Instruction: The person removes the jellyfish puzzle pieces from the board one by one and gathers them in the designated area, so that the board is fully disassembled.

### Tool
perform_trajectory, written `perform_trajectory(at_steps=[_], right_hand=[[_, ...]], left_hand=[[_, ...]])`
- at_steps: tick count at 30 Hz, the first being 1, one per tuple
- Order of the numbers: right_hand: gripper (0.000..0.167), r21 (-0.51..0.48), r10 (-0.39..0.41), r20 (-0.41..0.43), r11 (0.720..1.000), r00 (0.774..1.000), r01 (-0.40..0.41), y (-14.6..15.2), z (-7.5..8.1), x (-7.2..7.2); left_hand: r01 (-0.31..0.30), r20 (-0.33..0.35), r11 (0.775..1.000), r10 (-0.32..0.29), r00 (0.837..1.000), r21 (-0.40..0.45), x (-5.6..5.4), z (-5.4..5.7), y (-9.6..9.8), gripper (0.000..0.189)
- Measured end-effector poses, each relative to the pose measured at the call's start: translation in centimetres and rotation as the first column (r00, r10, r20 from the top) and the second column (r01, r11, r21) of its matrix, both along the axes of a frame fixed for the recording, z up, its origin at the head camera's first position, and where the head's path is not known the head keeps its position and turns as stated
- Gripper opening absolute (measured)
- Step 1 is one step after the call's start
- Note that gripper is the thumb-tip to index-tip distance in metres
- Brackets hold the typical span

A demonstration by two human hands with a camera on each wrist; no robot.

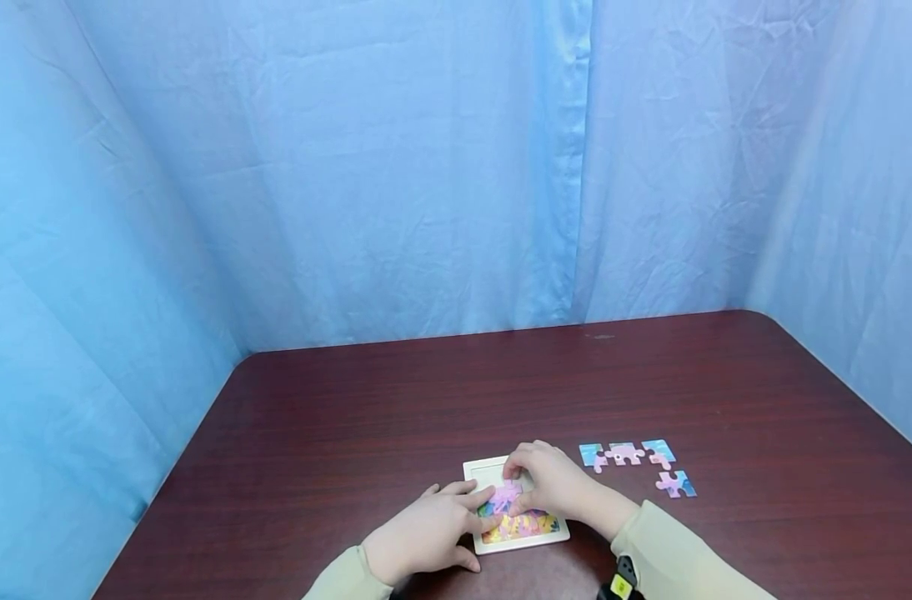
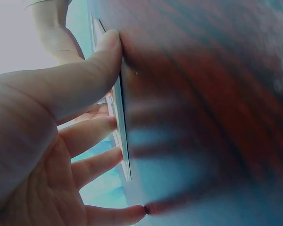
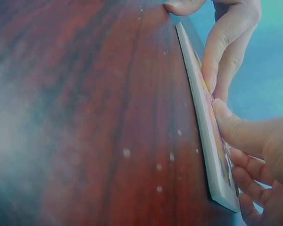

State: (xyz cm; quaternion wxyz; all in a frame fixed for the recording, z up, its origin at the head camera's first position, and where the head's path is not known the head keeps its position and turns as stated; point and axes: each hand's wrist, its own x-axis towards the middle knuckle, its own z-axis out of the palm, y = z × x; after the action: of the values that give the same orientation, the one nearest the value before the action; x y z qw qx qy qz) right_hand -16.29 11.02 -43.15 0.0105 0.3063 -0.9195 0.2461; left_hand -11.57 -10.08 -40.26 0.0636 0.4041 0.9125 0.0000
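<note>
while the lower part of the puzzle tray [image 1: 522, 547] looks filled, its top shows bare backing and four loose pieces [image 1: 624, 453] lie on the table [image 1: 351, 408] to its right, so roughly half seems done. the left hand's [image 1: 429, 529] grip is spread, fingertips on the tray; the right hand [image 1: 552, 482] appears to pinch a pink piece [image 1: 511, 487]. it hides the tray's upper right; both wrist views are nearly edge-on.
</note>
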Motion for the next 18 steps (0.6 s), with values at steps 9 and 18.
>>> perform_trajectory(at_steps=[9,18], right_hand=[[0.036,0.0,0.008,0.011,1.0,1.0,-0.008,-0.05,-0.11,-0.24],[0.037,-0.028,0.022,0.024,0.999,0.999,-0.022,0.01,-0.05,-0.14]], left_hand=[[0.002,-0.004,1.0,-0.002,1.0,-0.008,0.02,-0.07,-0.02,0.059],[0.001,-0.006,1.0,-0.001,1.0,-0.009,-0.01,-0.14,-0.01,0.059]])
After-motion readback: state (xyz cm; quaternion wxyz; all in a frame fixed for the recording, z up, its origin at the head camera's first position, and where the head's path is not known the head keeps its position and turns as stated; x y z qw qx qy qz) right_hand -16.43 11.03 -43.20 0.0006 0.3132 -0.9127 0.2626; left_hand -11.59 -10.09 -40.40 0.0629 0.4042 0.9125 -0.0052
